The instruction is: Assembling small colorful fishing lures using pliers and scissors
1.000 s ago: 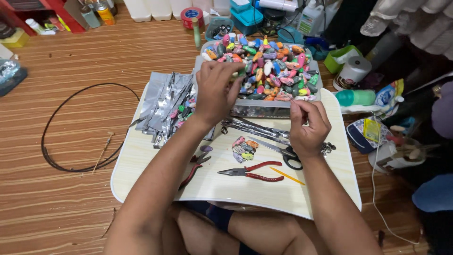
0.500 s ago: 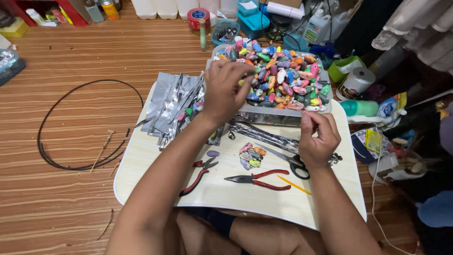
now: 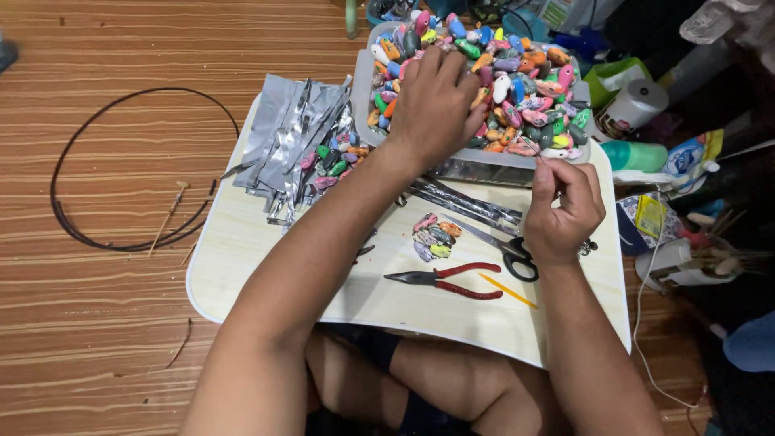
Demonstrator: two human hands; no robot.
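My left hand (image 3: 436,101) reaches into a shallow tray (image 3: 484,160) heaped with small colourful fish-shaped lures (image 3: 529,89), fingers curled among them; whether it holds one is hidden. My right hand (image 3: 565,206) hovers over the cream lap board (image 3: 339,299), pinching a thin wire (image 3: 534,151) by the tray's near rim. A small pile of lures (image 3: 434,236) lies on the board between my arms. Red-handled pliers (image 3: 448,279), black-handled scissors (image 3: 508,250) and a yellow stick (image 3: 507,291) lie close to my right hand.
Silver foil packets (image 3: 286,141) with more lures spill over the board's left corner. A black wire loop (image 3: 129,173) lies on the wooden floor at left. A tape roll (image 3: 638,105), a green bottle (image 3: 634,156), bags and a white cable crowd the right side.
The view has moved closer. My left hand moved from the tray's near left edge further into the lure heap. My right hand lifted slightly toward the tray's rim with the wire.
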